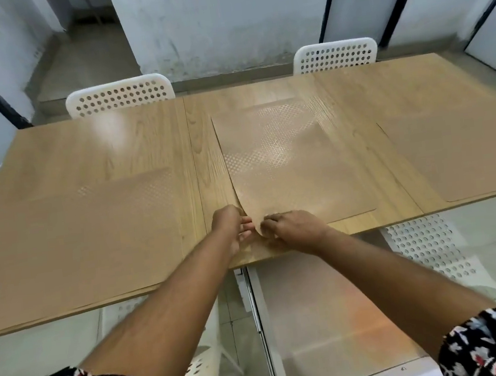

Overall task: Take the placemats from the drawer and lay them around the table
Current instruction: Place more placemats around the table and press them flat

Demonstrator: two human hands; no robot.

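A tan placemat stack (290, 164) lies on the middle of the wooden table (130, 139). My left hand (231, 230) and my right hand (291, 229) meet at its near left corner, fingers pinching the lifted corner; how many mats are stacked there I cannot tell. One placemat (73, 241) lies flat on the left part of the table. Another placemat (459, 151) lies flat on the right part. The open white drawer (326, 318) extends under the table's near edge towards me, its bottom bare.
Two white perforated chairs stand at the far side, the left chair (120, 95) and the right chair (335, 54). Another chair (429, 247) is at the near right, and one chair (200, 375) is below my left arm. Grey walls are behind the table.
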